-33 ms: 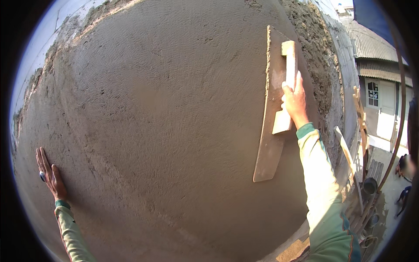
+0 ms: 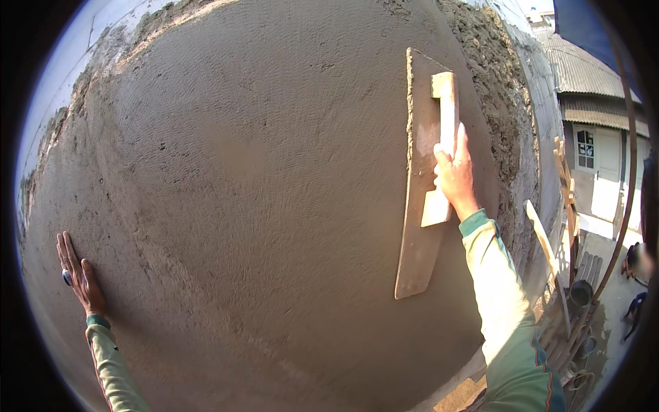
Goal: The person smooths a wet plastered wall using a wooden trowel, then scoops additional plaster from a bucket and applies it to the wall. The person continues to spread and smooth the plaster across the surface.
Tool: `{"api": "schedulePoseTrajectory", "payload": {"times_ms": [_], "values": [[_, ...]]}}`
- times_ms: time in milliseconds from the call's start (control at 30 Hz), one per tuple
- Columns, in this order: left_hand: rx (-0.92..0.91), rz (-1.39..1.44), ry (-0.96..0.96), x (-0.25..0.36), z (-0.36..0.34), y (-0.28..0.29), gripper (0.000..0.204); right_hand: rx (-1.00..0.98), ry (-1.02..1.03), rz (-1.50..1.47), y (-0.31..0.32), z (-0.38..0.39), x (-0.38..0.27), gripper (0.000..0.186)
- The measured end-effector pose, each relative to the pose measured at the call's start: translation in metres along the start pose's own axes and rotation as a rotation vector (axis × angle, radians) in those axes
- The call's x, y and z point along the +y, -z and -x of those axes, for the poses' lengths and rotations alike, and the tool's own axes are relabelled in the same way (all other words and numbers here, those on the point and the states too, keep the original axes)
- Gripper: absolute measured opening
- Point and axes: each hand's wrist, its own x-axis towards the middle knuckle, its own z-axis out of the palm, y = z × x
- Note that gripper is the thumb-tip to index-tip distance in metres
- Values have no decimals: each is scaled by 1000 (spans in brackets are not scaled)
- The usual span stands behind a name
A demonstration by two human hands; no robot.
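A broad wall of wet grey-brown plaster (image 2: 274, 178) fills most of the view. My right hand (image 2: 454, 175) is closed around the light wooden handle of a long plastering float (image 2: 417, 233). The float stands nearly upright against the right part of the plaster, its top leaning slightly right, and a ridge of mortar clings along its left edge. At the far left, my left hand (image 2: 81, 278) lies flat on the wall with fingers stretched out and a ring on one of them. It holds nothing.
Rough, lumpy mortar (image 2: 491, 75) borders the smoother plaster at the right. Beyond it are upright wooden boards (image 2: 546, 237), a dark bucket (image 2: 581, 293) and a house with a white door (image 2: 607, 172). Part of another person (image 2: 638, 264) shows at the right edge.
My right hand and the float have slid slightly down and to the left on the plaster. My left hand has stayed where it was.
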Motion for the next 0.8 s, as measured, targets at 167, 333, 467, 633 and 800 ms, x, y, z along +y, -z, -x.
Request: {"api": "schedulePoseTrajectory", "payload": {"times_ms": [167,333,467,633,800], "values": [[15,-19,-41,-12,2,-2,80,15,199,284,11,14,17,75],[14,8,-8,-3,1,-6,82,115,-18,-58,38,-74,-4,76],[4,1,-5,-6,0,3,81,-69,56,-81,-8,28,-19,80],[6,-12,-27,-3,-3,2,80,-312,458,204,-38,151,-58,79],[7,14,-29,-8,-1,-4,81,-565,896,329,-66,211,-85,84]]}}
